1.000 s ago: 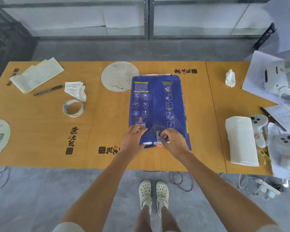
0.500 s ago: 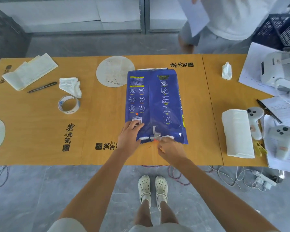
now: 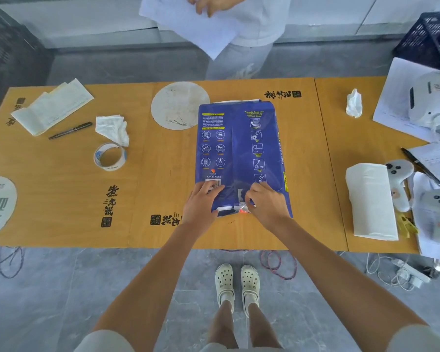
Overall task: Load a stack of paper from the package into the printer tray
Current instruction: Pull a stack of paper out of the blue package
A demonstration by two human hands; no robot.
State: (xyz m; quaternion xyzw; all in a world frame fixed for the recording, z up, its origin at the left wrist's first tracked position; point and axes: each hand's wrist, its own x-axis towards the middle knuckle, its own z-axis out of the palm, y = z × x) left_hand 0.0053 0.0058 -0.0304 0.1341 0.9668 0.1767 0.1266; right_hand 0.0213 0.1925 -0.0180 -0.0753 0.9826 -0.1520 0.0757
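Observation:
A dark blue paper package (image 3: 239, 148) lies flat on the wooden table (image 3: 61, 204), its long side running away from me. White paper shows at its near end, where the wrapper is torn. My left hand (image 3: 201, 204) presses flat on the near left corner, over the barcode. My right hand (image 3: 267, 204) pinches the wrapper flap at the near end, beside the tear. A white printer (image 3: 432, 102) sits at the far right edge, partly cut off.
Left of the package lie a tape roll (image 3: 109, 156), a crumpled tissue (image 3: 113, 129), a pen (image 3: 70, 130) and folded papers (image 3: 52, 106). A paper towel roll (image 3: 371, 201) and two controllers (image 3: 398, 181) sit right. A person holding sheets (image 3: 196, 21) stands across the table.
The view has tilted up, showing more of the person across the table. My right hand has moved from the package's near edge back up onto the wrapper flap. My left hand stays put.

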